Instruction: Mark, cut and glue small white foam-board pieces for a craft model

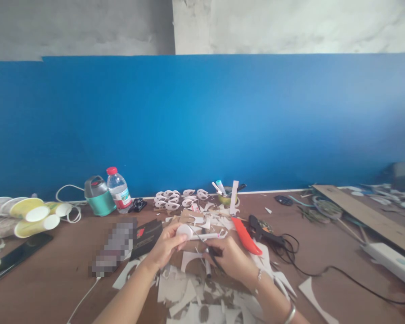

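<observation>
My left hand [170, 245] is closed on a white paper cutout [185, 231] with a rounded end, and a pale strip stretches from it to the right. In my right hand [227, 256] is a pair of scissors [213, 254], mostly hidden by the fingers. A thin dark blade points up and left toward the cutout; I cannot tell whether it touches the paper. Below both hands, white paper scraps [178, 285] are heaped on the brown table. A long orange-red object [246, 236] lies just beyond my right hand.
A black glue gun [265, 231] with a trailing cord lies to the right. Curled white paper pieces [172, 204] stand along the back. At left are a water bottle [119, 191], a teal container [100, 202] and stacked paper cups [30, 211]. A power strip [391, 261] sits far right.
</observation>
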The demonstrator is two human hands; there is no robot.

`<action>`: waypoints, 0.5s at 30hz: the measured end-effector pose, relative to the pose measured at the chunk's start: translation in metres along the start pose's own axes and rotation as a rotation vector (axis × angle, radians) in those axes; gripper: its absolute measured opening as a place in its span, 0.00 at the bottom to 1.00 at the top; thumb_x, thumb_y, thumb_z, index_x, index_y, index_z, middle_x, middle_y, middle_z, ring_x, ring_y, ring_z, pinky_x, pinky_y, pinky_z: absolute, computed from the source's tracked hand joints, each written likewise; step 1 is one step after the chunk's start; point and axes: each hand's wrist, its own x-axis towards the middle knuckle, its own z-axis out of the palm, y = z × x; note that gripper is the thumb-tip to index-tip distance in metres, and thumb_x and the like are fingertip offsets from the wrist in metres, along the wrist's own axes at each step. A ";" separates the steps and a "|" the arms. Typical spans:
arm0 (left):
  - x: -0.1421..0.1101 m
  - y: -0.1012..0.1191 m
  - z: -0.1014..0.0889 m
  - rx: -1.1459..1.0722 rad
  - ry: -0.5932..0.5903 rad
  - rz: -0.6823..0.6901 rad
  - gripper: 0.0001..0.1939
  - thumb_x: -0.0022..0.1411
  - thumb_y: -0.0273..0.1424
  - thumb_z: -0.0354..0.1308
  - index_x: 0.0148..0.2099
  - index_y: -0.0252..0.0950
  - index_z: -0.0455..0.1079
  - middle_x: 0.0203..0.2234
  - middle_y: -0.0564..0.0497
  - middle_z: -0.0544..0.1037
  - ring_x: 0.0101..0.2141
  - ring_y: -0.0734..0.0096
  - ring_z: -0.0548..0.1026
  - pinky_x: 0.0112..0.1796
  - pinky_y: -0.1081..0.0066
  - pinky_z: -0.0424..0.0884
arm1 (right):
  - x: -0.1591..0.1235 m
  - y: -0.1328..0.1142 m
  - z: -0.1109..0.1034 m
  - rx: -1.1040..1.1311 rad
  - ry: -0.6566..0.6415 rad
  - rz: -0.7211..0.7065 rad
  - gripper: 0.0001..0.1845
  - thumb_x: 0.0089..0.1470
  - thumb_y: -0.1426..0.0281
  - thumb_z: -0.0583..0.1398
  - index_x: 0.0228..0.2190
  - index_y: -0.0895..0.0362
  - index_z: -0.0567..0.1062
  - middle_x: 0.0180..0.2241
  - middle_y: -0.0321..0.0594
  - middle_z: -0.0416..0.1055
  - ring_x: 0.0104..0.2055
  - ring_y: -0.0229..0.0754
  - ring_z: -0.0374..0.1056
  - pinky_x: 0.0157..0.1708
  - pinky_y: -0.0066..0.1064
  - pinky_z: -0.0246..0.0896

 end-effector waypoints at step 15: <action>-0.006 -0.005 0.027 0.172 -0.004 -0.100 0.16 0.45 0.32 0.69 0.37 0.34 0.71 0.27 0.53 0.73 0.28 0.71 0.69 0.30 0.74 0.64 | 0.011 0.006 0.024 0.731 0.112 0.261 0.25 0.36 0.53 0.69 0.28 0.58 0.69 0.10 0.28 0.63 0.10 0.32 0.56 0.11 0.22 0.49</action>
